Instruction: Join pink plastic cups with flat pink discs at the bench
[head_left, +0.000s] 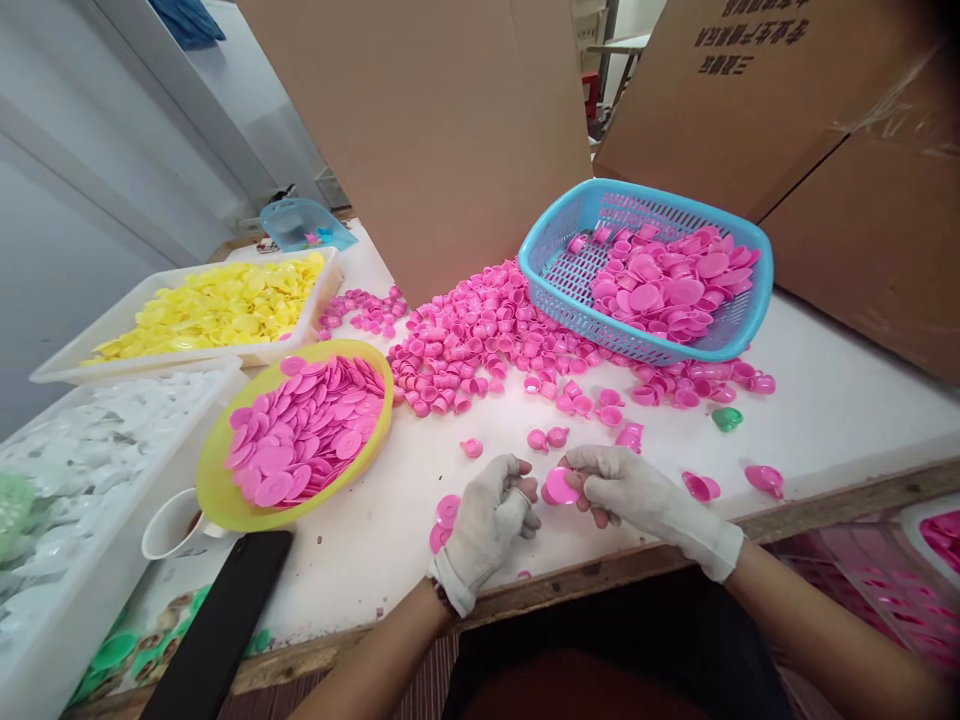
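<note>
My right hand, in a white glove with bare fingertips, pinches a round pink plastic disc between thumb and fingers. Part of another pink piece shows behind its left edge. Just left of it is my gloved left hand, fingers curled together; whatever they may hold is hidden. Two pink discs lie on the table beside the left wrist. Beyond my hands are small pink toy cups, and a loose one lies farther left. Pink cups also lie right of my right hand.
Behind stands a heap of pink cups, with a blue basket of pink pieces on its right. A yellow bowl holds pink discs. Trays of yellow pieces and white pieces, a phone and cardboard boxes surround the area.
</note>
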